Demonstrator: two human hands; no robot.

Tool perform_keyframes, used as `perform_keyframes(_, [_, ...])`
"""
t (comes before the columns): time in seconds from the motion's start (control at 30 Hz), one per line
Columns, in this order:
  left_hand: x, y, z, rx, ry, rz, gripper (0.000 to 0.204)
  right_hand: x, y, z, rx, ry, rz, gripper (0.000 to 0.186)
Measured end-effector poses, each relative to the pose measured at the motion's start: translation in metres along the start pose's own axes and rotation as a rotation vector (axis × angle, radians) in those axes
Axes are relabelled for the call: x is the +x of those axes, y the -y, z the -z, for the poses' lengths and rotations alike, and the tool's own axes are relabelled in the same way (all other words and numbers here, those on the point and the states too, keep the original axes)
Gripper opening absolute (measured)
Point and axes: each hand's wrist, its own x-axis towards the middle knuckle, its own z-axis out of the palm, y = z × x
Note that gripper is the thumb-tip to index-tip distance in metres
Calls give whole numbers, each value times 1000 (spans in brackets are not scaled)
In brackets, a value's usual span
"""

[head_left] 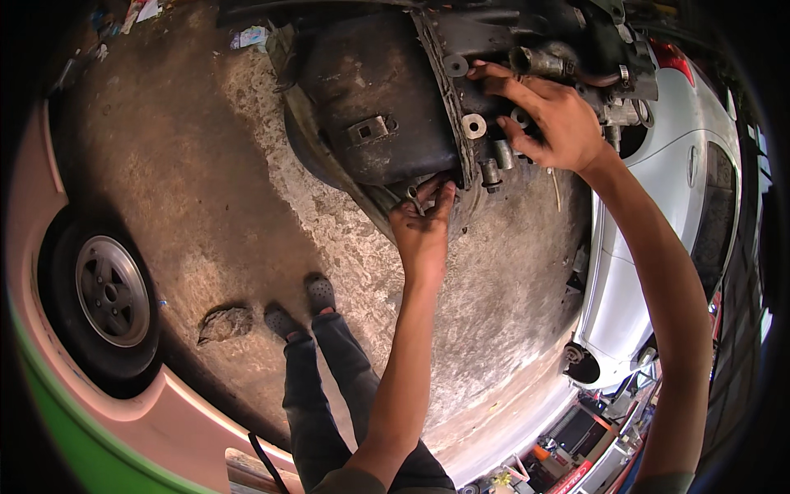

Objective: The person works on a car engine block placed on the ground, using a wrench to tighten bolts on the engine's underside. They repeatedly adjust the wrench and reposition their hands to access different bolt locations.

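Note:
My left hand (424, 235) is closed at the near edge of a black car-body part (374, 95), its fingers around a small metal cylinder (414, 198). Part of the grip is hidden by the fingers. My right hand (559, 123) reaches over the dark ledge beyond the rubber-edged seam, fingers apart. Its thumb is beside a dark washer (521, 118), and its forefinger tip lies near a grey washer (455, 66). A paler washer (475, 126) lies between them. Short metal sleeves or bolts (490, 173) stand at the ledge's near edge.
A metal pipe end (535, 62) and a clamped black hose (605, 80) lie beyond my right hand. A silver car (634, 239) stands at right, a pink and green vehicle with a wheel (111, 288) at left. A crumpled lump (226, 325) lies on the stained floor (197, 165).

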Motion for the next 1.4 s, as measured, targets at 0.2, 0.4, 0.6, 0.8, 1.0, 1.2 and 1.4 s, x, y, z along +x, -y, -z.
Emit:
perform_keyframes(0.2, [12, -10, -5, 24, -8, -57, 19, 4, -3, -1, -52, -79, 20, 34])
perform_keyframes(0.4, [13, -2, -4, -9, -62, 112, 24, 5, -2, 0, -54, -114, 62, 36])
perform_keyframes(0.6, [11, 14, -3, -134, 10, 104, 23, 1, 1, 4, -18, 34, -58, 37])
perform_keyframes(0.8, [-5, 12, 20, -245, 113, 141, 18, 4, -3, -2, -55, -126, 46, 36])
perform_keyframes(1.0, [-2, 10, 18, 52, -14, -116, 16, 4, -4, -3, -55, -85, 21, 37])
perform_keyframes(1.2, [-5, 4, -2, 122, -16, -170, 19, 2, -6, -4, -69, -93, 36, 39])
perform_keyframes(1.4, [-13, 0, -4, 116, 5, -191, 21, 3, -6, -6, -62, -125, 38, 40])
